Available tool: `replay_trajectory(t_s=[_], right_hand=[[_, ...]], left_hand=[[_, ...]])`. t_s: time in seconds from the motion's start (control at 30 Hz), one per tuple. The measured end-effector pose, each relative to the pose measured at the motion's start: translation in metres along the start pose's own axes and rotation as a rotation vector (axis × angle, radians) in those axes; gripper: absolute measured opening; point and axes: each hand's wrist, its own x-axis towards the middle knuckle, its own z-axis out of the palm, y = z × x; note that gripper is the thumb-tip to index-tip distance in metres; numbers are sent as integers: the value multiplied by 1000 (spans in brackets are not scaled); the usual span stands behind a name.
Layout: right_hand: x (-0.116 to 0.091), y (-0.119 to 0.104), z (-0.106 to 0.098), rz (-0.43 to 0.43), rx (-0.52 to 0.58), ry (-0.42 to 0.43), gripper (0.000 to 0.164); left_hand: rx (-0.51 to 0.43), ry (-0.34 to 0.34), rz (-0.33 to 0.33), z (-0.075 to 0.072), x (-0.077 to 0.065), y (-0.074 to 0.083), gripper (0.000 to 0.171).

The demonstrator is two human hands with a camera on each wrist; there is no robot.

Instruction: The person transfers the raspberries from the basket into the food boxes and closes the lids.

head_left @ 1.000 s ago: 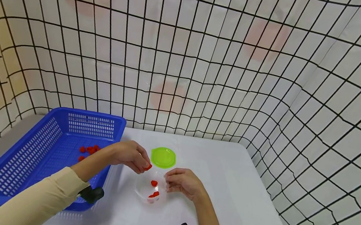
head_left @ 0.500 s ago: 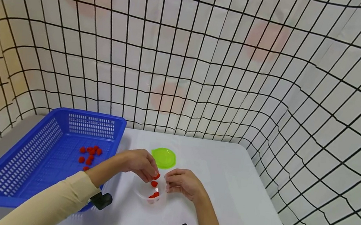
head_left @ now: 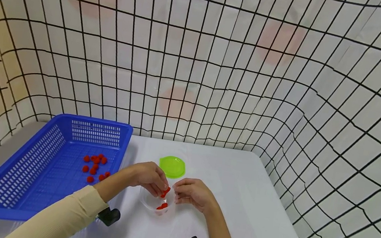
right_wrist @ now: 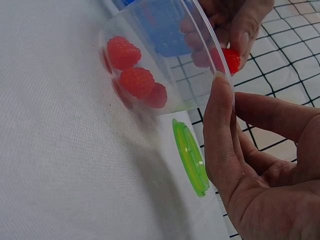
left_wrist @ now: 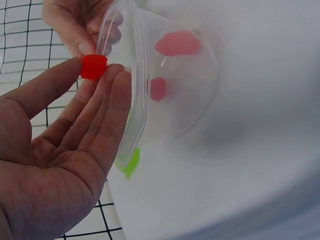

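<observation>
My left hand point(head_left: 149, 178) pinches a red raspberry point(left_wrist: 93, 66) between thumb and fingertips, at the mouth of a clear plastic container point(left_wrist: 192, 107). The container stands on the white table, and several raspberries point(right_wrist: 137, 82) lie on its bottom. On its right side, my right hand point(head_left: 196, 193) grips the rim, thumb and fingers on either side of the wall, as the right wrist view shows. Part of the container is hidden behind the left hand in the head view.
A green lid point(head_left: 172, 167) lies on the table just beyond the container. To the left stands a large blue basket point(head_left: 52, 165) with several raspberries point(head_left: 94, 166) on its floor. Black netting point(head_left: 190, 59) over white sheeting encloses the back and sides.
Carrying the raspberry, my left hand has moved right and slightly down from the container's left edge to over its inside. My right hand has stayed at the rim.
</observation>
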Motion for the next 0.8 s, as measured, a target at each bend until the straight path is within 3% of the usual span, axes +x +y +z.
replay_trajectory(t_s=[0.8], right_hand=[[0, -2, 0, 1, -6, 1, 26]], left_hand=[[-22, -15, -10, -1, 2, -1, 22]])
